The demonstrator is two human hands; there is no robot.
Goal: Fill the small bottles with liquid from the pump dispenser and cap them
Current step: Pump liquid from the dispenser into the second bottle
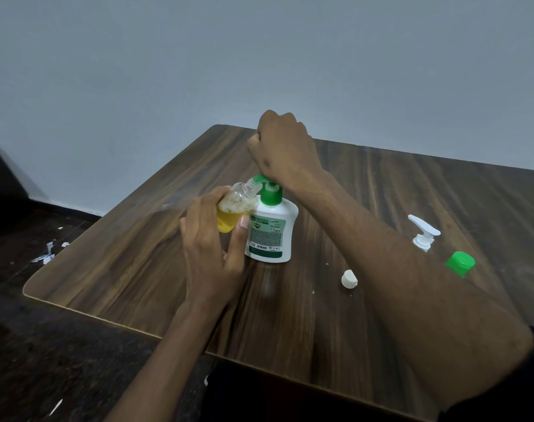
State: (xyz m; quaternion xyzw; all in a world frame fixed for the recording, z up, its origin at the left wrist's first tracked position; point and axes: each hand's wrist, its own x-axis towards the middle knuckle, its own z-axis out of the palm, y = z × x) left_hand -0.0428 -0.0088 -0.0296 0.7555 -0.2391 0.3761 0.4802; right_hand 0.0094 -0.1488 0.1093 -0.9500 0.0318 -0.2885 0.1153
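A person's two bare forearms reach over a dark wood-grain table (381, 190) set against a plain grey wall. Near the table's centre stands a white pump dispenser (271, 229) with a green collar and green pump head, upright, its printed label facing the viewer and its spout pointing left. The right hand (282, 147) is balled into a fist, its heel pressing on top of the pump head; nothing seems to be held inside it, though the fingers are turned away from view. The left hand (212, 251) grips a small clear bottle (236, 207), fingers and thumb wrapped round its lower half. The bottle is tilted, its long axis running from lower left to upper right, its open threaded neck pointing up and right to meet the spout. Yellow liquid with pale foam fills its lower part. To the right lie a small white cap (349, 279), a loose white pump head (424, 234) and a green cap (460, 263), each apart from the others.
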